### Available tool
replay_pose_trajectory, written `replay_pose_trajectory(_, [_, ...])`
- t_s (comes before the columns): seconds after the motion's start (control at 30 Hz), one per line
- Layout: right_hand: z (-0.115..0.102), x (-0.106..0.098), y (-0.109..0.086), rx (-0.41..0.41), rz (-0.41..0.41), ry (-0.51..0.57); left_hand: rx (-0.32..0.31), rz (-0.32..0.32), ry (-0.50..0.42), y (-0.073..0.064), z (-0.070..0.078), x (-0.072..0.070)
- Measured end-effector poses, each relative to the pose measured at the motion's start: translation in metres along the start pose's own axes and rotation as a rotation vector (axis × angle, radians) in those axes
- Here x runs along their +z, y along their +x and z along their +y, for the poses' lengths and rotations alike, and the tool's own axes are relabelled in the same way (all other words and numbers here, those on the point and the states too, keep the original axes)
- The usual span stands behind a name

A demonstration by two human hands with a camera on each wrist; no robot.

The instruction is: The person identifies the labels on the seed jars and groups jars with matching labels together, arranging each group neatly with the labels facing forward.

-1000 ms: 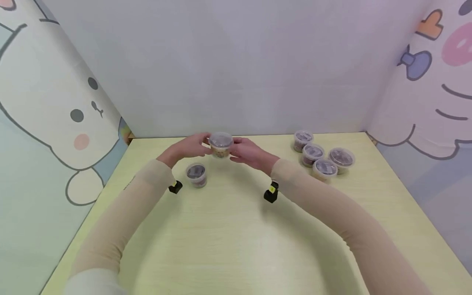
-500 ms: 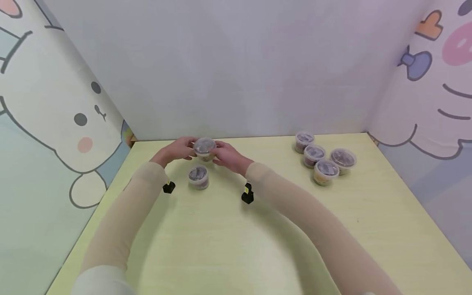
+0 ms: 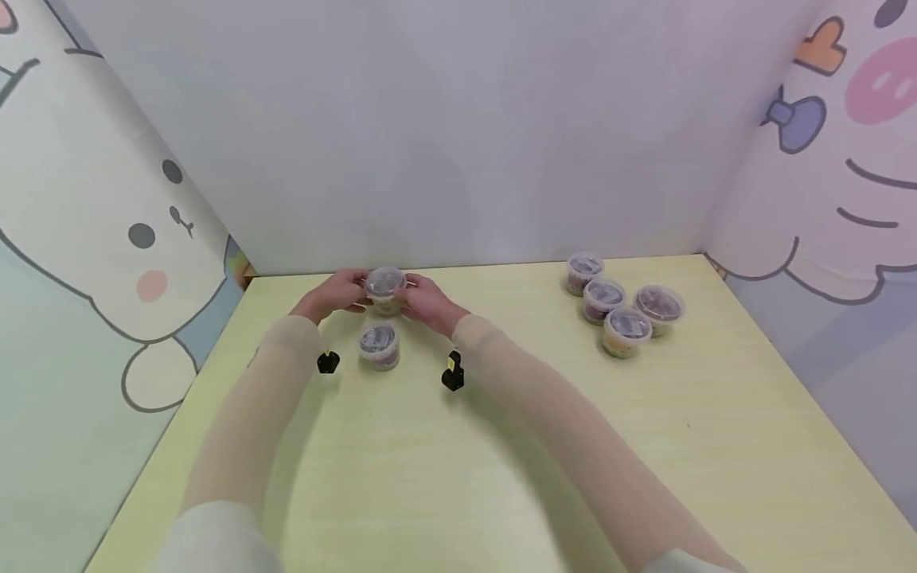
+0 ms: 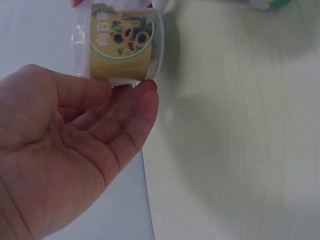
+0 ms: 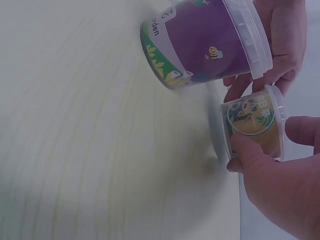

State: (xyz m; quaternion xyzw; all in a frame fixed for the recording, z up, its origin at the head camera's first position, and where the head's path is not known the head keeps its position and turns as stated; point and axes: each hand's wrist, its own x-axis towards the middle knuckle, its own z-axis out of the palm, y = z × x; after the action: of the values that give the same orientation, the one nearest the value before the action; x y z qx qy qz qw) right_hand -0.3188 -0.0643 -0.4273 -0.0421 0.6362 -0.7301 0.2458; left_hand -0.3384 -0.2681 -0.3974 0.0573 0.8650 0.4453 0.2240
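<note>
A small lidded plastic tub (image 3: 385, 288) with a yellow sunflower label is held between both hands near the table's back left edge. My left hand (image 3: 335, 294) grips its left side; in the left wrist view the thumb and fingertips meet the tub's wall (image 4: 122, 65). From the right, my right hand (image 3: 432, 305) pinches it, one finger lying across the label in the right wrist view. Whether its base touches the table I cannot tell. Just in front stands a purple-labelled tub (image 5: 210, 45), upright, its lid (image 3: 377, 337) facing up.
Several more lidded tubs stand grouped at the back right, among them a yellowish one (image 3: 626, 333) at the front and a wider one (image 3: 659, 309) beside it. A pale wall cloth (image 3: 473, 143) rises behind the table (image 3: 430, 461).
Both hands have carried the sunflower tub leftward and lowered it, to behind the purple-labelled tub. The grouped tubs at the right have stayed in place.
</note>
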Motion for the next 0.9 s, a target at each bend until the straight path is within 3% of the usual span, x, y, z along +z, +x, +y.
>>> replay_pose_trajectory(0.37, [0.004, 0.0, 0.01, -0.084, 0.172, -0.103, 0.013, -0.024, -0.09, 0.012, 0.002, 0.005])
replay_pose_trajectory(0.9, [0.005, -0.005, 0.01, -0.04, 0.135, -0.107, -0.01, -0.058, -0.188, 0.01, 0.001, 0.007])
